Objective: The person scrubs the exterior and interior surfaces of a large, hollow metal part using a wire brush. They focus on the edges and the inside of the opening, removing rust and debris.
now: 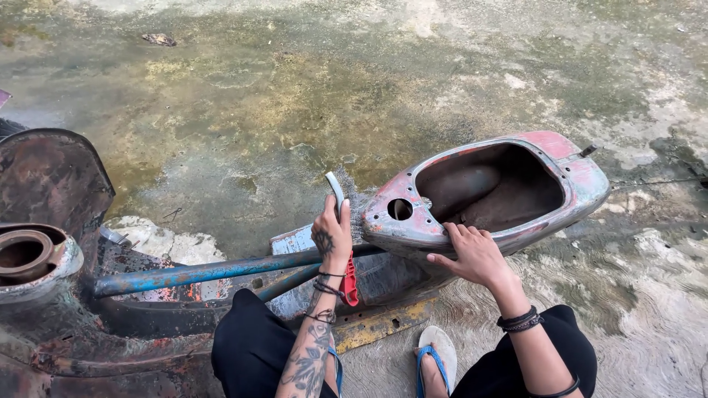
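My left hand, on a tattooed arm, is shut on a wire brush with a red handle that hangs below my wrist. Its bristles rest against the front edge of an old scooter's rear shell. The shell is rusty, with worn red and grey paint, a big open cavity on top and a small round hole near the brush. My right hand lies flat on the shell's near rim with fingers spread, holding nothing. Both wrists wear dark bands.
A blue metal tube runs left from under my left hand to the rusty front part of the frame, which has a round opening. A yellowish plate lies below. My foot in a blue-strapped sandal stands on stained, mossy concrete.
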